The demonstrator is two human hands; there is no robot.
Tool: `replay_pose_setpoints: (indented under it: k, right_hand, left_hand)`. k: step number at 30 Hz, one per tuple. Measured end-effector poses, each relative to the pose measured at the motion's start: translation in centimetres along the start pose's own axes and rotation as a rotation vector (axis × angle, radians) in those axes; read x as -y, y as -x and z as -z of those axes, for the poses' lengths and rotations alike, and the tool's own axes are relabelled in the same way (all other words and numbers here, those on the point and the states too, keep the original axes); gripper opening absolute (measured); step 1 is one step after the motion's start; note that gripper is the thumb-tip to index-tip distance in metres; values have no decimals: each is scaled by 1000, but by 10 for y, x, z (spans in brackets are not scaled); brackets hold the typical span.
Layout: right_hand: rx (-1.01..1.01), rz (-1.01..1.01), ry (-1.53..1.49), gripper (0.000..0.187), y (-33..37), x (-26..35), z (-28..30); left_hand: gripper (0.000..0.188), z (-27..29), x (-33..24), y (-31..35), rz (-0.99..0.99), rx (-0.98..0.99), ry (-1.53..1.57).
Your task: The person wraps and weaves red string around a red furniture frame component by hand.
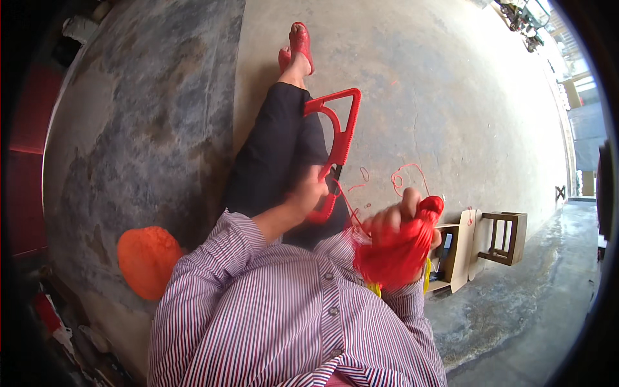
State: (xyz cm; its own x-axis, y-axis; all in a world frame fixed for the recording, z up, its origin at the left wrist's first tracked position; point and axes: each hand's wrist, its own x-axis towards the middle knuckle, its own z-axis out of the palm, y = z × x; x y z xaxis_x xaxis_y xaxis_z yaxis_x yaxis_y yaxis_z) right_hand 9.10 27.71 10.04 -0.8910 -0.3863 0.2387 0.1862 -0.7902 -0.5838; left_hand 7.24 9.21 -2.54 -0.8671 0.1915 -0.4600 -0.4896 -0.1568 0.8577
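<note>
Over my lap, my left hand is closed around a red plastic frame, which has ridged edges and an angular upper loop. To the right, my right hand grips a bundle of red thread shaped like a tassel, with a rounded knob at its upper end. The loose strands are blurred. A red strand runs between the frame and my right hand. Some yellow strips show by my right wrist. My right fingertips are partly hidden by the bundle.
An orange rounded object sits on the floor at my left. At my right are an open cardboard box and a small wooden stool. Loose red thread shows beyond my right hand. My outstretched legs end in red shoes.
</note>
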Motion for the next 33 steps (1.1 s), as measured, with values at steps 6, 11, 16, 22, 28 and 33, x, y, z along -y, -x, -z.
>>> replay_pose_setpoints:
  k: [6, 11, 16, 22, 28, 33]
  right_hand:
    - [206, -119, -393, 34, 15, 2, -64]
    - [294, -15, 3, 37, 19, 44, -55]
    - [189, 302, 224, 29, 26, 116, -107]
    - [-235, 287, 459, 44, 7, 60, -51]
    - [14, -468, 1786, 25, -3, -16, 51]
    - [-203, -495, 1100, 29, -18, -64, 51]
  left_hand:
    - [54, 1, -14, 5, 43, 3, 99]
    - [54, 2, -5, 2, 39, -19, 79]
    - [49, -2, 36, -16, -757, -388, -860]
    - [24, -14, -53, 31, -654, -191, -457]
    - [18, 34, -21, 7, -235, -276, -634]
    - [27, 16, -26, 25, -228, -338, -518]
